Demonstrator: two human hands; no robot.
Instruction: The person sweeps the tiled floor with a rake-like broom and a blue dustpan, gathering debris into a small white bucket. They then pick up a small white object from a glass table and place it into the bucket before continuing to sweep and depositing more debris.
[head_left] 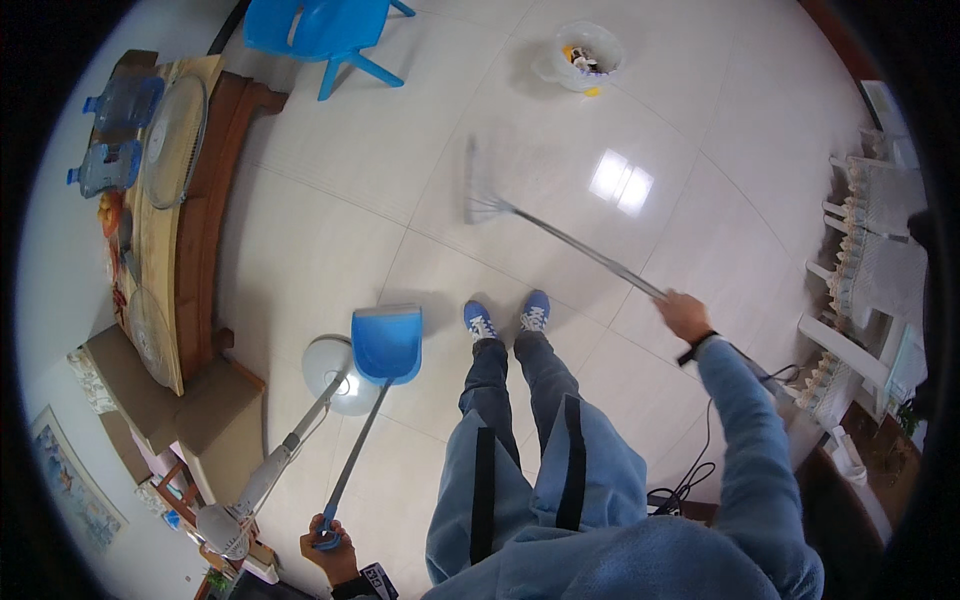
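My right hand (686, 317) is closed around the handle of a broom (580, 247), which reaches out over the tiled floor to the far left of that hand. The broom's grey head is smeared by motion, so I cannot tell whether it touches the floor. At the lower left, my left hand (329, 550) grips the end of the long handle of a blue dustpan (388, 345). The dustpan's pan lies left of my blue shoes, beside the round base of a standing fan. I cannot make out anything in the pan.
A see-through waste bin (604, 45) with litter inside stands at the far side. A blue plastic chair (325, 35) is at the far left. Along the left runs a wooden cabinet (195, 230); the fan (322, 362) stands nearer. Black cables (685, 485) lie at right, near cloth-covered chairs (880, 220).
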